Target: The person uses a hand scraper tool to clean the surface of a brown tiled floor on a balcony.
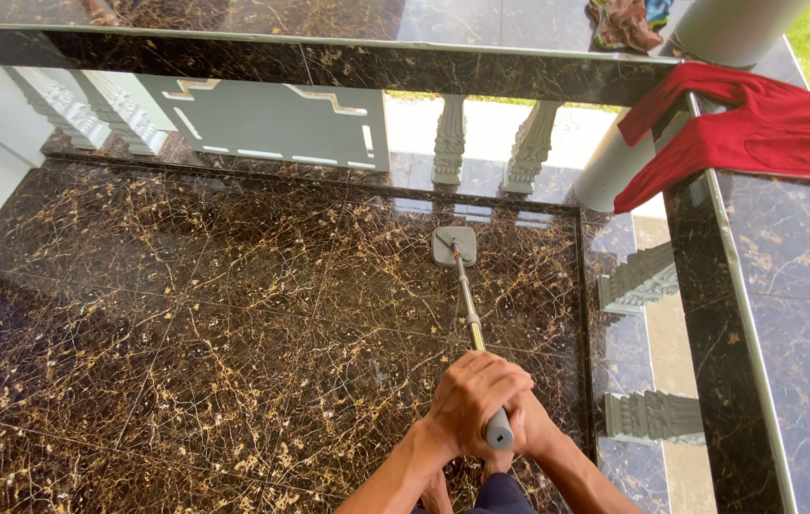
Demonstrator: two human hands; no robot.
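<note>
Left hand (473, 395) wraps mop handle (470, 314) near top, fingers clamped round it. Right hand (530, 428) just behind, mostly hidden, also closed on handle. Grey mop head (453, 245) flat on dark marble floor (186, 314), far right, near balustrade. Red cloth (748, 128) draped over railing (329, 62), far right.
</note>
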